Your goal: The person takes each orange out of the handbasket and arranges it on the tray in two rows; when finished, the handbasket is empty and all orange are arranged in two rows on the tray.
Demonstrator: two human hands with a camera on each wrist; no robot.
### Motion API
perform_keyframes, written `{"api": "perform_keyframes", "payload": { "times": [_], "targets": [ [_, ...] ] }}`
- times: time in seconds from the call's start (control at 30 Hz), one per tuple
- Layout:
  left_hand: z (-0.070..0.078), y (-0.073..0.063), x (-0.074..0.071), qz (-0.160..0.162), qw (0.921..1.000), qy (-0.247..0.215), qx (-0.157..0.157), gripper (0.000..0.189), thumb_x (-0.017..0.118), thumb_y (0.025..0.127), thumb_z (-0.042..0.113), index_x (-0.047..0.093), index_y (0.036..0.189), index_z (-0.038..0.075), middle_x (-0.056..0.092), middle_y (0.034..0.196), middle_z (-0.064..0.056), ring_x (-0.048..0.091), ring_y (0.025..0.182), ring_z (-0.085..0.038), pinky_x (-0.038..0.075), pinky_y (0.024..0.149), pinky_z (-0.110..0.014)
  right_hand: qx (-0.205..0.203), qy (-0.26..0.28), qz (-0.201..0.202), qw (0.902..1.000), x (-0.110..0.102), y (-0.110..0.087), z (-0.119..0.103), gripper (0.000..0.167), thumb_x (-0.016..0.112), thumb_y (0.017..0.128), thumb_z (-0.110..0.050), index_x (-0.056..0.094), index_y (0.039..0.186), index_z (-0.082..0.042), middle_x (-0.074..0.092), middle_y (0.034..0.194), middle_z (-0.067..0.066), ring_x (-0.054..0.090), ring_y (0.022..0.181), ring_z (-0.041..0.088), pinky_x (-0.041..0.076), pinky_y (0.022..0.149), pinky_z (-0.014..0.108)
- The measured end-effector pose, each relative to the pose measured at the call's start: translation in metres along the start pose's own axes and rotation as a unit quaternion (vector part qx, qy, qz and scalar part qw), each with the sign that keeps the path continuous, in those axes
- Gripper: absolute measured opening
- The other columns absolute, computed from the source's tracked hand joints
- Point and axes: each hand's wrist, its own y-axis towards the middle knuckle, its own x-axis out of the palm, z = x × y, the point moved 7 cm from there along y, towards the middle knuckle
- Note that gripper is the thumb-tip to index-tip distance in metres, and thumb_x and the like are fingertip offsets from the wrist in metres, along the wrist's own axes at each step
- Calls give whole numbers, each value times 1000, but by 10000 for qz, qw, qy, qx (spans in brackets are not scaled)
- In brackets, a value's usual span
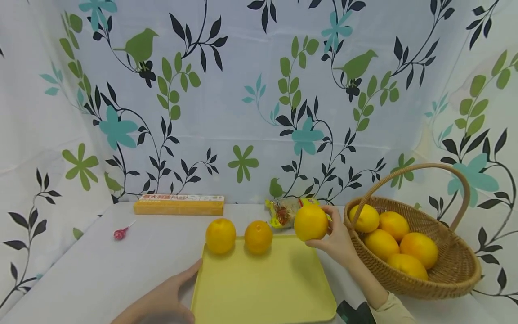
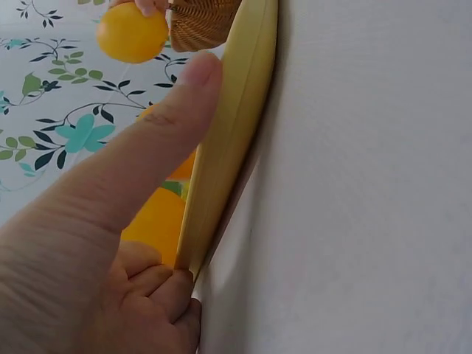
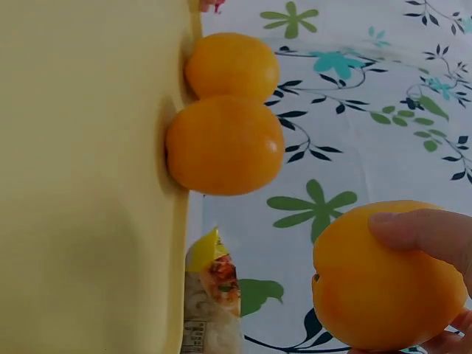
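1. Holding an orange [image 1: 310, 222] between thumb and fingers, the right hand [image 1: 336, 234] was poised near the far right corner of the tray [image 1: 263, 283]; a slack pinch risked a drop.
2. The left hand [image 1: 167, 294] lay relaxed, thumb straight, against the tray's left edge; uneven pressure could have shifted it.
3. Two oranges [image 1: 220, 236] sat left of the right hand; a bump could have rolled them.
4. The basket [image 1: 457, 252] stood right of that hand; brushing it could have upset the grip.

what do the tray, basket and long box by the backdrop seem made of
Tray: probably plastic, smooth and matte, judging by its even yellow and rounded corners. Basket: likely wicker or rattan, ribbed, with woven strands showing. Long box: perhaps printed cardboard, given its straight edges and lettering; finish unclear.
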Motion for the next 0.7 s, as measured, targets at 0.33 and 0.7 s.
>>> {"api": "perform_keyframes", "payload": {
  "times": [0.33, 0.7],
  "targets": [
    [5, -2, -7, 188, 9978, 396, 491, 111, 82, 57, 32, 16, 143, 5, 19, 144, -14, 18, 128, -36, 14, 99, -55, 441, -23, -600, 9972, 30, 20, 37, 83, 81, 58, 1, 30, 123, -2, 34, 128, 23, 47, 106, 41, 43, 86, 49],
    [-5, 3, -3, 42, 9996, 98, 254, 108, 81, 61, 31, 15, 143, 7, 17, 145, -12, 16, 129, -35, 14, 100, -55, 188, -280, -950, 9949, 49, 23, 56, 81, 83, 55, 1, 35, 121, 1, 46, 120, 22, 45, 106, 36, 40, 88, 51]
  ]
}}
